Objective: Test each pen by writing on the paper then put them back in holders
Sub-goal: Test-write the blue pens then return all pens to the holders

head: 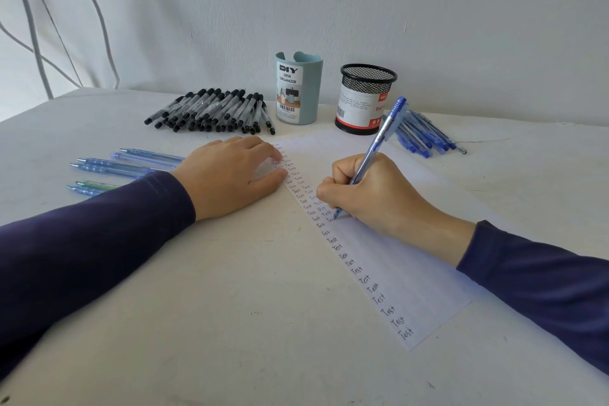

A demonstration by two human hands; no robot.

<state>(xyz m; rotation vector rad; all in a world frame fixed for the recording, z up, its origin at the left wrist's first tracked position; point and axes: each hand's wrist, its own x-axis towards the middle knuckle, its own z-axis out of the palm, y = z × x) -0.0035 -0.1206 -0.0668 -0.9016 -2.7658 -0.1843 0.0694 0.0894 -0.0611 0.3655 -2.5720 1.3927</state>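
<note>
Tabletop: rt hand round blue pen

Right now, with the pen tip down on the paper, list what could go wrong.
The left hand pins only the far corner of the paper; its near end could swivel under the pen.
The right hand rests beside written words and might smear them.
The left sleeve lies near loose pens and could roll them.

Perhaps a home workspace: cloth-covered table, draped white backdrop, desk organizer.
</note>
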